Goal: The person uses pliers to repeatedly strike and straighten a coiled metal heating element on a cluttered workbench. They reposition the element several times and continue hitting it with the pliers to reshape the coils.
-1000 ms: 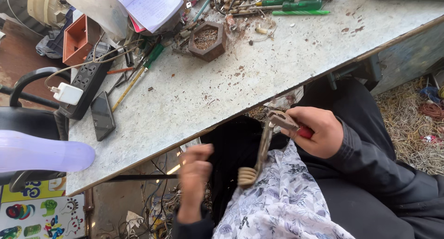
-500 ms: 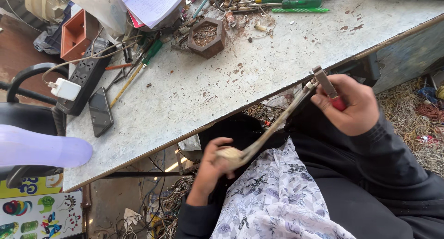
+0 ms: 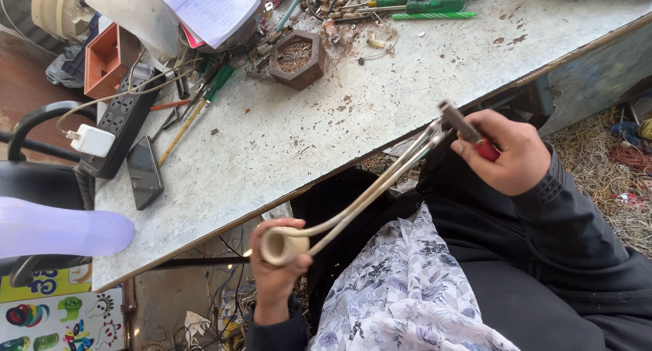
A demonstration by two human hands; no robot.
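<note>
Workbench [image 3: 285, 154] cluttered; left hand [image 3: 275, 269] grips coil [image 3: 282, 244], right hand [image 3: 506, 154] pinches pliers [image 3: 468, 130].

A grey, speckled table [image 3: 285, 147] runs aslant from nine o'clock to two o'clock, lit evenly by soft daylight; a black chair [image 3: 41, 181] stands at nine o'clock over reddish-brown floor [image 3: 20, 72]; tangled wires and straw-like litter [image 3: 611, 167] cover the ground at three o'clock; a colourful printed sheet [image 3: 47, 317] lies at seven o'clock.
</note>
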